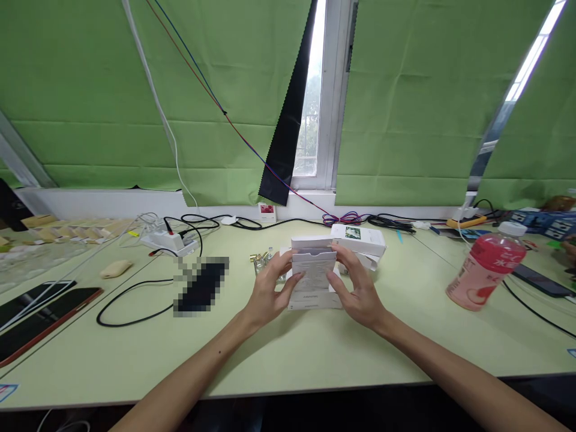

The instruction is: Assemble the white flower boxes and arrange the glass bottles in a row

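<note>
Between my two hands stands a small white cardboard box [312, 273], upright, with its top flap raised. My left hand [272, 288] grips its left side, thumb on the near face. On the right side my right hand [357, 288] holds it the same way, fingers near the flap. Another white box [315, 302] lies low at its base, partly covered. Behind my right hand are more white boxes [366, 240], one with a dark green picture. Small glass and gold-coloured pieces [260, 261] sit just beyond my left hand, partly hidden.
A pink drink bottle [486, 267] stands at the right. To the left lie a pixelated dark device [202, 287], a power strip [173, 243] with cables, a beige case [116, 269] and phones [49, 321]. Cables run along the back. A person's hand [570, 249] shows at the right edge.
</note>
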The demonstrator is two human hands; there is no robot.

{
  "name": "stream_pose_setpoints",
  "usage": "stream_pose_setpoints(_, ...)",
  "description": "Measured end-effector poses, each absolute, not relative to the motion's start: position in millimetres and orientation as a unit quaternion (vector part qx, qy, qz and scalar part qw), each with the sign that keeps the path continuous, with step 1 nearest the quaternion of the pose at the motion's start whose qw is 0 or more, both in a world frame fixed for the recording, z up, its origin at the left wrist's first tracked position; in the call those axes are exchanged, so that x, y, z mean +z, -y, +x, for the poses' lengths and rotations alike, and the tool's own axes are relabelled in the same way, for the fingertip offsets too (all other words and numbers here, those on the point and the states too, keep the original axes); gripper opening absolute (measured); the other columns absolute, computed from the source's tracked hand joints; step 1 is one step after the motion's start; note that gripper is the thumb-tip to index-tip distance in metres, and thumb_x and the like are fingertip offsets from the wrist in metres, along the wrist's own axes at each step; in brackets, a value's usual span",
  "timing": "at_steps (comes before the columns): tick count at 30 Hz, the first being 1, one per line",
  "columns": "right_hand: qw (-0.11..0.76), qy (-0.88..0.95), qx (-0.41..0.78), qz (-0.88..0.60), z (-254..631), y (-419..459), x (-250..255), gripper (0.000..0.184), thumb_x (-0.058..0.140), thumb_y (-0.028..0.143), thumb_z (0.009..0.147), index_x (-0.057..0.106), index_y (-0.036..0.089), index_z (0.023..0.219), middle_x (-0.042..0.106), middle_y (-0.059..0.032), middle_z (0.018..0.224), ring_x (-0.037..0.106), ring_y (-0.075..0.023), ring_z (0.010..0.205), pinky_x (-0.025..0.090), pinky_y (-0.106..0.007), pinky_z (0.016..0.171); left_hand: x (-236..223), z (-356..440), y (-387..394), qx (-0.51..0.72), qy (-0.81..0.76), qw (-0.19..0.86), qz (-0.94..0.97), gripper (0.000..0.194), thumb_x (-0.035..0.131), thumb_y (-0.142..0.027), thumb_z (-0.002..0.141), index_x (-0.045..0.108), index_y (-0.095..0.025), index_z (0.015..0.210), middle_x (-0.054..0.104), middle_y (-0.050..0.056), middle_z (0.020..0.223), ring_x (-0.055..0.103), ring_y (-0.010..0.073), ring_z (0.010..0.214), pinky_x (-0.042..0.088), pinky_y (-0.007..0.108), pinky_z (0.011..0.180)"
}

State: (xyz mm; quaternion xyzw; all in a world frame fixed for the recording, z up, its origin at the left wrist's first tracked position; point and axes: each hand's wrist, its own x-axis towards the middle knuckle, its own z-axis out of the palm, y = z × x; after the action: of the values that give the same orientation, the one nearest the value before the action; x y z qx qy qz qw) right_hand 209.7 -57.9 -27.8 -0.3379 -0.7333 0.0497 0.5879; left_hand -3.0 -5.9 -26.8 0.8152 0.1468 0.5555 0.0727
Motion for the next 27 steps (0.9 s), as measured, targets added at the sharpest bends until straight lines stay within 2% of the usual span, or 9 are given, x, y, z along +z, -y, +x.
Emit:
stream_pose_setpoints(7,0.57,0.747,0.037,-0.34,211.3,56.0,-23.8,0.052,0.049,0.021,0.101,0.04,0.04,0.149,0.053,-0.0058,0.145,0.052,-0.0238,0.133,0.053,-0.044,0.103,-27.4,-4.8,2.3,0.543,-0.141,0.027,0.827,0.051,0.056,-0.012,0.096,0.043,-0.027,0.143,0.061,0.011,0.118,0.065,0.0172,0.099,0.063,0.032,0.077)
stream_pose_setpoints(12,0.571,0.75,0.02,-0.334,211.8,54.7,-24.4,0.05,0.05,0.021,0.1,0.042,0.037,0.147,0.056,-0.0064,0.141,0.055,-0.0238,0.13,0.053,-0.044,0.103,-26.5,-4.4,2.1,0.547,-0.15,0.002,0.824,0.047,0.057,-0.012,0.095,0.047,-0.027,0.138,0.06,0.007,0.107,0.061,0.0148,0.09,0.059,0.027,0.069)
stream_pose_setpoints(21,0.61,0.708,0.106,-0.339,208.8,53.8,-27.9,0.049,0.055,0.027,0.099,0.039,0.034,0.145,0.06,-0.0082,0.136,0.063,-0.0221,0.119,0.055,-0.047,0.102,-26.7,-3.6,2.5,0.549,-0.165,0.023,0.819,0.042,0.057,-0.015,0.096,0.05,-0.026,0.136,0.06,0.005,0.103,0.064,0.0145,0.087,0.061,0.03,0.071)
stream_pose_setpoints(27,0.618,0.708,0.117,-0.32,208.3,53.1,-29.4,0.061,0.056,0.025,0.099,0.028,0.035,0.152,0.061,-0.0077,0.138,0.061,-0.022,0.124,0.053,-0.05,0.105,-27.6,-2.9,2.2,0.554,-0.165,0.013,0.816,0.048,0.058,-0.016,0.096,0.047,-0.027,0.141,0.063,0.008,0.112,0.068,0.0167,0.096,0.065,0.032,0.077)
